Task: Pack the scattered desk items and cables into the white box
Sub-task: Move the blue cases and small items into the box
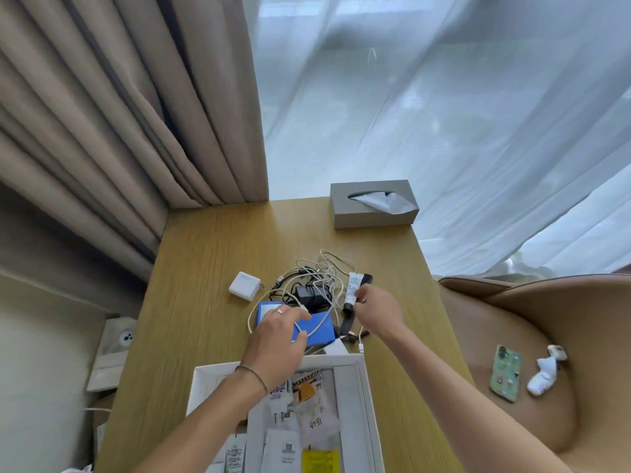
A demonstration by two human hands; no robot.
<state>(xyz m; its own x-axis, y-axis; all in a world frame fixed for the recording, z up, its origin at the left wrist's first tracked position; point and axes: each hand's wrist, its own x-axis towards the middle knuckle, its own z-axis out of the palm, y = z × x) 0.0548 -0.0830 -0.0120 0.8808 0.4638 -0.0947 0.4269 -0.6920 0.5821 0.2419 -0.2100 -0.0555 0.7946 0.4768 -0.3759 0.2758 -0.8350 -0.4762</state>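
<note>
A white box [363, 377] stands at the desk's near edge with several packets inside. Just beyond it lies a blue booklet [322, 327] with a white cable looped over it. My left hand [278, 334] rests on the booklet's left half, fingers curled around the white cable [316, 331]. My right hand [374, 307] pinches the lower end of a white tube [352, 287] with a dark cap. A tangle of white and black cables [317, 278] with a black adapter [307, 292] sits behind. A white charger [244, 285] lies to the left.
A grey tissue box [374, 204] stands at the far right of the wooden desk [205, 261]. Curtains hang behind. A tan chair [546, 336] to the right holds a phone [506, 373] and a white crumpled item [546, 370]. A wall socket [117, 343] is left of the desk.
</note>
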